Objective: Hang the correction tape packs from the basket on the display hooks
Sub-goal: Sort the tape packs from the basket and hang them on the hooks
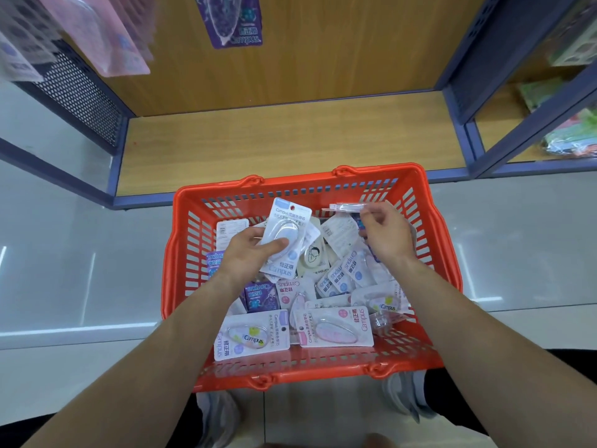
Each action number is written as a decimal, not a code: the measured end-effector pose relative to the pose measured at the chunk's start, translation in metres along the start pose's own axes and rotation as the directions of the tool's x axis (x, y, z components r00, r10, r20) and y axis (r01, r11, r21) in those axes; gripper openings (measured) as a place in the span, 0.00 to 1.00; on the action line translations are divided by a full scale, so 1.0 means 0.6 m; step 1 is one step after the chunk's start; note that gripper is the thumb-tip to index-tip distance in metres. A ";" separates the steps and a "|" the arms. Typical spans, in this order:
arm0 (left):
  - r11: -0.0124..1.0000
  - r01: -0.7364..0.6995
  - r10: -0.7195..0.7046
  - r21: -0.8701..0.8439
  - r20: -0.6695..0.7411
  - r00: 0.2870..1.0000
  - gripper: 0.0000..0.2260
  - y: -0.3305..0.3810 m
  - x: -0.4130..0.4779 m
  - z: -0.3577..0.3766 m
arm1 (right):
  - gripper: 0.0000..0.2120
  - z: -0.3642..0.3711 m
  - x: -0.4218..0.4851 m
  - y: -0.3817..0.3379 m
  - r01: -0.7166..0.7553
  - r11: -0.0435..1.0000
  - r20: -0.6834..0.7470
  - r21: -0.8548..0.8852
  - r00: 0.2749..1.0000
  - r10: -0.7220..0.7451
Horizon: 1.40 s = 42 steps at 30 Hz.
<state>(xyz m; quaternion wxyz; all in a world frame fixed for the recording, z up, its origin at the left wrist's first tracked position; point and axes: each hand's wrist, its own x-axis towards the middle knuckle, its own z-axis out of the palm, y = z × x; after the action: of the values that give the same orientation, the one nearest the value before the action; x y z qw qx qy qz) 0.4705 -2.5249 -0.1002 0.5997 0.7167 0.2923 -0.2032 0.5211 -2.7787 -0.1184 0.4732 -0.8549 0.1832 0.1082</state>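
While most of the correction tape packs (336,326) lie heaped face-up and overlapping in the basket (323,371), two are held just above the pile. The left hand (245,253) grips a pale blue pack (284,234) from below, its thumb pressed on the clear blister. The right hand (387,236) pinches a second pack (347,206) by its end, so that it shows edge-on near the basket's far wall. The red-orange basket sits on the pale floor (80,270), touching the front of a low wooden shelf (290,140) with a blue frame. Above the shelf a purple pack (231,21) hangs against the back panel, with pink packs (106,37) to its left.
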 end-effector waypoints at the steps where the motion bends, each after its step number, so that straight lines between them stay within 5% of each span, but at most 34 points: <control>1: 1.000 0.006 -0.006 -0.002 0.003 1.000 0.17 0.000 0.000 0.001 | 0.09 0.004 -0.003 0.001 -0.006 0.998 -0.027 0.061 1.000 0.007; 8: 1.000 -0.005 0.005 0.000 -0.030 1.000 0.17 0.007 -0.009 0.006 | 0.06 -0.006 -0.017 0.013 -0.002 0.993 -0.125 0.120 0.992 0.017; 15: 1.000 0.017 -0.017 0.008 -0.035 0.999 0.16 0.005 -0.005 -0.004 | 0.17 -0.024 -0.026 -0.002 -0.070 0.962 0.146 0.263 0.989 0.032; 20: 0.997 0.072 -0.072 -0.002 -0.015 0.997 0.26 -0.003 -0.006 -0.002 | 0.16 -0.014 -0.041 -0.001 -0.126 0.979 0.318 0.162 0.945 0.069; 25: 0.999 0.052 -0.052 0.004 0.065 0.997 0.18 -0.011 -0.007 0.005 | 0.02 0.013 -0.036 0.008 -0.084 0.996 0.303 0.027 0.950 0.072; 30: 0.999 0.028 -0.030 0.032 0.070 0.997 0.15 -0.003 -0.014 0.004 | 0.10 0.036 -0.041 0.004 0.008 0.986 0.265 -0.169 0.963 0.038; 35: 0.999 -0.014 0.011 0.036 0.067 0.998 0.20 0.036 -0.041 -0.020 | 0.12 0.019 -0.044 -0.029 -0.070 0.996 0.347 0.059 0.937 0.046; 42: 0.970 -0.205 0.201 0.127 0.048 0.979 0.18 0.162 -0.115 -0.084 | 0.10 -0.063 -0.071 -0.177 0.138 0.967 0.392 0.216 0.894 -0.215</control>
<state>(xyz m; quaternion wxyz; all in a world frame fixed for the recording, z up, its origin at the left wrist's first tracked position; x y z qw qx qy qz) 0.4807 -2.4985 0.0261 0.5738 0.7771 0.1931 -0.1722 0.5268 -2.7503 -0.0011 0.5853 -0.7789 0.0097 0.2252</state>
